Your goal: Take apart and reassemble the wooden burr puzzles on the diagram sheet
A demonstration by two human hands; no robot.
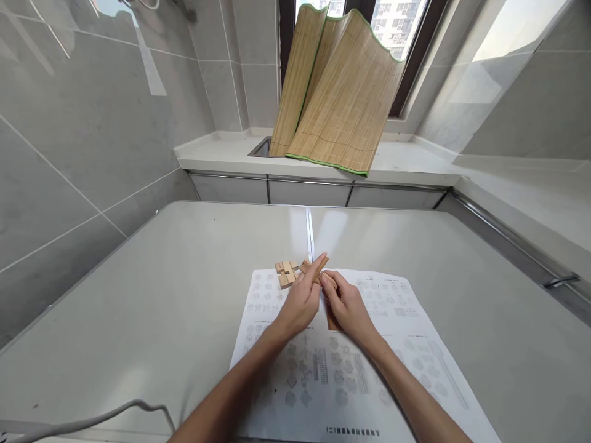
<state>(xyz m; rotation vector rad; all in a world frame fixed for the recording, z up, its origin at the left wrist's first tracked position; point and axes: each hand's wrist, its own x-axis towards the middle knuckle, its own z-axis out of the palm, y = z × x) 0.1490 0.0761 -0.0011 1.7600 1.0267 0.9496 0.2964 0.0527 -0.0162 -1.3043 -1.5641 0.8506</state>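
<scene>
- Both hands meet over the instruction sheet (332,369) on the counter (161,295).
- Left hand (300,304) and right hand (346,307) pinch one wooden stick (318,269), its long axis slanting up-right.
- Notched wooden pieces (286,274) lie just left.

The one view comes from the person's head, looking forward and down over the table (184,295). It sits close above the sheet (351,369), whose near edge runs off the bottom of the frame. Past the table's far edge the view reaches the sill (221,157), and above that the mat (337,98) and window (397,24).
</scene>
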